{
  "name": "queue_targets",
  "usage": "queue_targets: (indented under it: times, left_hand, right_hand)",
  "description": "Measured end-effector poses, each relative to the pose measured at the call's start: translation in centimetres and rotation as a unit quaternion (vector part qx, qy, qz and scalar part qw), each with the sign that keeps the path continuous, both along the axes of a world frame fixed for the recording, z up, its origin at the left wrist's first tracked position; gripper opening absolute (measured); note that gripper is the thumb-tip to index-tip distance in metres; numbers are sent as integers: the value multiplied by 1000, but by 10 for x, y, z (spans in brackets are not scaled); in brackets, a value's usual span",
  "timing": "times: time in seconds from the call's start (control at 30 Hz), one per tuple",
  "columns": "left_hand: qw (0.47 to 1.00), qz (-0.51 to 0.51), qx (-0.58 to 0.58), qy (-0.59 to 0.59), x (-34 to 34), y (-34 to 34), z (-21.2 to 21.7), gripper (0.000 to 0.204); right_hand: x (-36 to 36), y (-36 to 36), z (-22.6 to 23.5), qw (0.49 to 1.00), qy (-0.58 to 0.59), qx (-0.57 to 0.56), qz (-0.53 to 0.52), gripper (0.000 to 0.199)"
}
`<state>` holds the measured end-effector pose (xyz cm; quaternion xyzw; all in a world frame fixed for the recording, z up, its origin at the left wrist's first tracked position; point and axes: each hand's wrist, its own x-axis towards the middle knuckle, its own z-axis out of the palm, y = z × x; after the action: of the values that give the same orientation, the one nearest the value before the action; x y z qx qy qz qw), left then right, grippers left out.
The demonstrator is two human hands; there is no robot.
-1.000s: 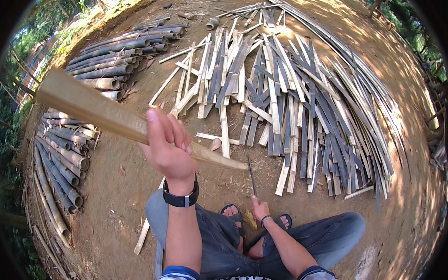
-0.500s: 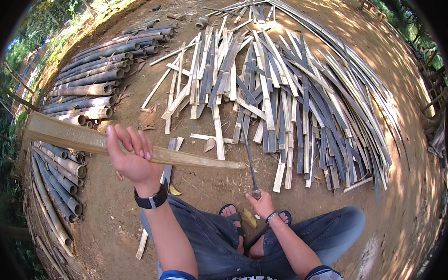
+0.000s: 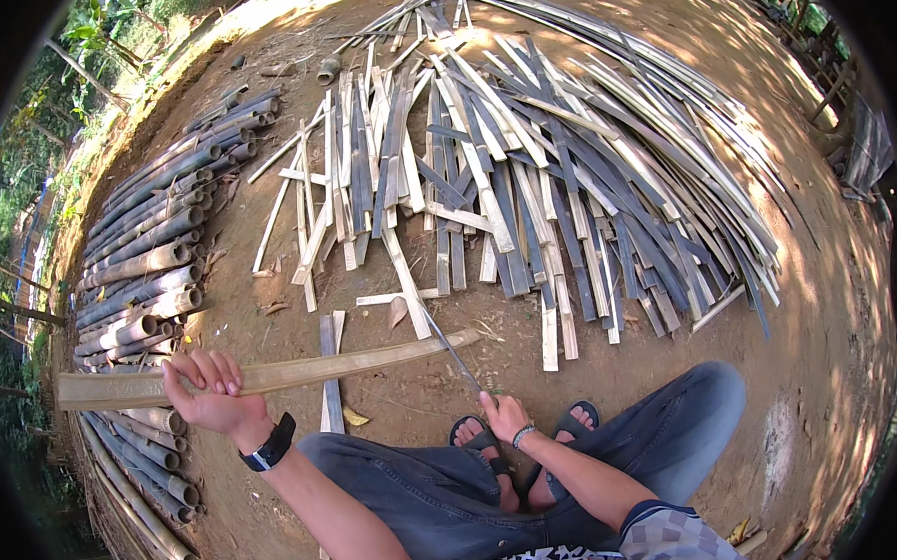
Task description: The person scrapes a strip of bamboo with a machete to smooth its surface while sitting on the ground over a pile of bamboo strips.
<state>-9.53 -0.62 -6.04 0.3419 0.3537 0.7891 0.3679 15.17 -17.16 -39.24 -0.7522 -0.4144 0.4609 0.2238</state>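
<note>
A long split bamboo slat (image 3: 342,369) lies almost level across the view, its pale inner face showing. My left hand (image 3: 215,392) is closed around it toward its wider left end, with a dark band on the wrist. My right hand (image 3: 505,419) grips a long, thin knife (image 3: 459,364), its handle mostly hidden in the fist. The dark blade points up and left and crosses the slat near its narrow right end; whether they touch I cannot tell.
A big pile of split bamboo strips (image 3: 525,192), dark and pale, spreads ahead and to the right. Whole bamboo poles (image 3: 157,258) lie stacked at left, with more poles (image 3: 141,464) nearer me. My sandalled feet (image 3: 476,444) rest on the dirt just behind the knife.
My left hand has moved left and lower, and the slat has swung from slanting to nearly level. The knife now tilts further left. The whole view has shifted too.
</note>
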Motion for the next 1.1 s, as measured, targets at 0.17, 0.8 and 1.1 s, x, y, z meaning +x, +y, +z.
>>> queue_targets:
  times: [0.17, 0.8, 1.1]
  left_hand:
    - [1000, -8, 7, 4, 5, 0, 2, 43]
    - [998, 55, -39, -12, 1, 13, 4, 44]
    - [1000, 6, -10, 12, 20, -1, 10, 42]
  right_hand:
    - [9, -5, -25, 999, -24, -16, -31, 65]
    - [13, 5, -19, 999, -27, -18, -24, 72]
    - [20, -6, -17, 998, -25, -45, -29, 75]
